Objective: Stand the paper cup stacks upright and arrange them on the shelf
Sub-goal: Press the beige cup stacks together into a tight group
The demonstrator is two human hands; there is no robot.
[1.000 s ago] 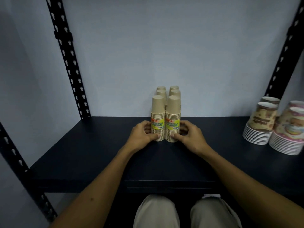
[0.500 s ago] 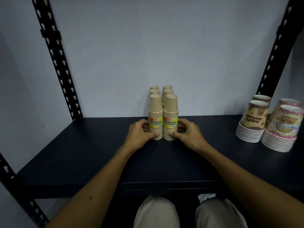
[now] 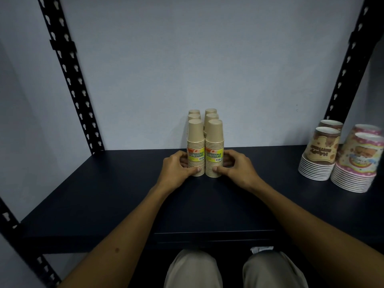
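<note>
Clearly the cup stacks (image 3: 205, 142) will be light and a bit tippy: nested brown paper, rims down, stiff enough as a column but easy to crush or knock over if squeezed near the top. Low down, around the ribbed rims near the base, looks the best place to take hold, since a push there should slide a stack without toppling it.

Six stacks stand upright in two rows at the middle of the shelf (image 3: 104, 194), running back towards the wall, the front pair touching each other.

At the left of the front pair, the left hand (image 3: 176, 171) curls round the left front stack, thumb tip on its lower rims. The right hand (image 3: 239, 170) mirrors it on the right front stack, thumb low on the front and fingers wrapped behind. Both hands clasp their stacks near the base.

Well to the right of the stacks sit printed cups (image 3: 340, 154), also rims down.
</note>
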